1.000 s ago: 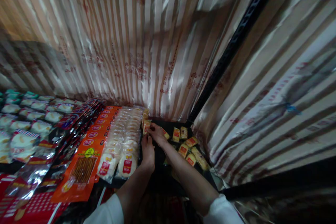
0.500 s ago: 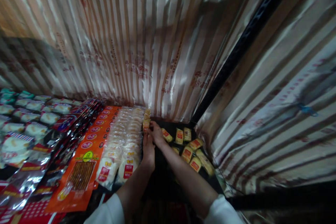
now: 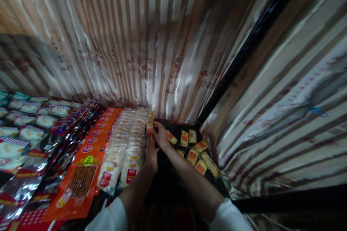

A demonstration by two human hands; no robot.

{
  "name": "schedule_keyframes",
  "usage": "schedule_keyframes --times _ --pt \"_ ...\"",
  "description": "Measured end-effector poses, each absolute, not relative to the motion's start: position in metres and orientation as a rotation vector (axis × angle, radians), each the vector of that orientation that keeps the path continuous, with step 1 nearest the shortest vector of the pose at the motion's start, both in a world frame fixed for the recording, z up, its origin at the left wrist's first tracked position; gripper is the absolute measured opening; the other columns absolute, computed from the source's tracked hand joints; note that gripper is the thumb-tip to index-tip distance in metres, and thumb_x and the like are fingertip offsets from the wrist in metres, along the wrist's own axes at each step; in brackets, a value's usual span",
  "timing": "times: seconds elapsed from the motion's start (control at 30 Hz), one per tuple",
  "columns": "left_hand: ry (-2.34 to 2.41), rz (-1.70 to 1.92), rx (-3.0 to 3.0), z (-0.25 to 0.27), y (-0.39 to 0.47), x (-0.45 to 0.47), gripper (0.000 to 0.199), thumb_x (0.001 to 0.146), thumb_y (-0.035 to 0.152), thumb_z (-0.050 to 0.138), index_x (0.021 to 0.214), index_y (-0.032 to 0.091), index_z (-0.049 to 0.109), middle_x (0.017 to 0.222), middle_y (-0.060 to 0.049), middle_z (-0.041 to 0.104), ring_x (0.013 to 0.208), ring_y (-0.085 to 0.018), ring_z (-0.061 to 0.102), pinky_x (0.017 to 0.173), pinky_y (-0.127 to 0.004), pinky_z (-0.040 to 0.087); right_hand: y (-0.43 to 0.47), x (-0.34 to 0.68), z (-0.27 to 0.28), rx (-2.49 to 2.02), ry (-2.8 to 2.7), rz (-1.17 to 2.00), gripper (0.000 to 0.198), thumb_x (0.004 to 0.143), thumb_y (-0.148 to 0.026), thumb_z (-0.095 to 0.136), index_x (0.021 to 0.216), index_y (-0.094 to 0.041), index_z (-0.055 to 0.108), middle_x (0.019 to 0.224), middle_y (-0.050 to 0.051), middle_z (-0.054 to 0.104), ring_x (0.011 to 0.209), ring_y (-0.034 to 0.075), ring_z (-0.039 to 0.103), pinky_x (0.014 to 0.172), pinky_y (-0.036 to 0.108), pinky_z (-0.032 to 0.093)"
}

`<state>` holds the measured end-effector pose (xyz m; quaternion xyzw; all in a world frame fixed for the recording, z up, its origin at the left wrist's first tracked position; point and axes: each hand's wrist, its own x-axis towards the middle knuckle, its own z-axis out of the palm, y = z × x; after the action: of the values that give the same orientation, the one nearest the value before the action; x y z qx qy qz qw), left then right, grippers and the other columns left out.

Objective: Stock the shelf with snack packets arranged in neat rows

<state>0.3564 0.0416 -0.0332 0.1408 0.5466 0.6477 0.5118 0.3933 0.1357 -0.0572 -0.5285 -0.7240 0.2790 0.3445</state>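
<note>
Both my hands are together at the front of a short row of small yellow snack packets (image 3: 150, 116), which stands against the right side of the clear-wrapped white snacks. My right hand (image 3: 162, 137) is closed, with its fingertips on the right side of the nearest yellow packet (image 3: 149, 127). From below, my left hand (image 3: 151, 153) reaches the same packet with its fingers closed at its near end. The fingers partly hide this packet. To the right, several loose yellow packets with red labels (image 3: 192, 157) lie scattered on the black shelf (image 3: 165, 187).
Left of my hands lie rows of white snacks in clear wrap (image 3: 132, 168), orange packs of brown sticks (image 3: 81, 180), dark shiny packs (image 3: 73, 126) and white bags (image 3: 32, 133). A black post (image 3: 230, 75) rises at the back corner. Striped sheeting (image 3: 151, 43) hangs behind.
The view has shifted slightly, so the goods appear a little further left. My hands stay on the same yellow packet, the fingers barely moved.
</note>
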Motion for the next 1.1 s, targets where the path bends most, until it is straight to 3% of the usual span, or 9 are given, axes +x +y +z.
schedule_keyframes --times 0.2,0.37,0.5,0.67,0.87,0.97,1.1 --pt "1.353 1.498 0.249 -0.031 0.034 0.363 0.036 0.091 0.028 0.039 0.125 0.021 0.049 0.140 -0.006 0.042 0.126 -0.020 0.042 0.082 -0.025 0.053 0.137 0.439 -0.035 -1.602 -2.074 0.373 0.028 0.081 -0.021 0.052 0.107 -0.018 0.062 0.109 0.012 0.063 0.107 0.025 0.054 0.095 0.036 0.037" --pt "1.353 1.440 0.231 -0.031 0.025 0.374 0.040 0.091 0.029 0.037 0.127 0.016 0.047 0.141 -0.009 0.040 0.123 -0.021 0.046 0.078 -0.025 0.054 0.131 0.466 -0.023 -1.821 -2.293 0.354 0.028 0.080 -0.033 0.056 0.104 -0.019 0.063 0.098 0.013 0.068 0.100 0.028 0.060 0.087 0.039 0.039" --pt "1.397 1.394 0.190 -0.030 0.019 0.378 0.038 0.090 0.028 0.037 0.124 0.017 0.050 0.136 -0.009 0.046 0.115 -0.021 0.052 0.073 -0.024 0.055 0.120 0.468 -0.028 -1.741 -2.414 0.368 0.037 0.072 -0.023 0.064 0.109 -0.018 0.061 0.104 0.013 0.066 0.099 0.027 0.060 0.084 0.036 0.041" --pt "1.403 1.388 0.169 -0.023 0.008 0.376 0.043 0.089 0.030 0.039 0.131 0.017 0.041 0.137 -0.011 0.045 0.106 -0.019 0.058 0.069 -0.023 0.055 0.105 0.466 -0.029 -1.418 -2.435 0.485 0.048 0.068 -0.013 0.064 0.115 -0.019 0.058 0.112 0.010 0.064 0.106 0.023 0.057 0.094 0.034 0.036" --pt "1.308 1.441 0.214 -0.011 -0.004 0.377 0.046 0.087 0.026 0.043 0.132 0.018 0.038 0.128 -0.012 0.052 0.096 -0.018 0.063 0.070 -0.026 0.055 0.082 0.464 -0.020 -1.451 -2.224 0.648 0.057 0.068 -0.033 0.068 0.121 -0.019 0.054 0.107 0.009 0.064 0.100 0.024 0.058 0.085 0.034 0.042" --pt "1.206 1.510 0.290 -0.006 -0.008 0.381 0.037 0.086 0.022 0.042 0.122 0.018 0.048 0.123 -0.010 0.057 0.100 -0.016 0.061 0.075 -0.025 0.054 0.069 0.463 -0.015 -1.421 -2.177 0.719 0.050 0.067 -0.032 0.069 0.114 -0.018 0.059 0.103 0.009 0.065 0.097 0.024 0.059 0.085 0.034 0.043" --pt "1.203 1.585 0.322 -0.002 -0.009 0.381 0.028 0.085 0.021 0.044 0.111 0.018 0.055 0.123 -0.008 0.057 0.108 -0.016 0.057 0.079 -0.024 0.052 0.059 0.462 -0.009 -1.251 -1.956 1.116 0.028 0.077 -0.031 0.058 0.101 -0.018 0.063 0.093 0.005 0.068 0.089 0.019 0.062 0.080 0.031 0.047"
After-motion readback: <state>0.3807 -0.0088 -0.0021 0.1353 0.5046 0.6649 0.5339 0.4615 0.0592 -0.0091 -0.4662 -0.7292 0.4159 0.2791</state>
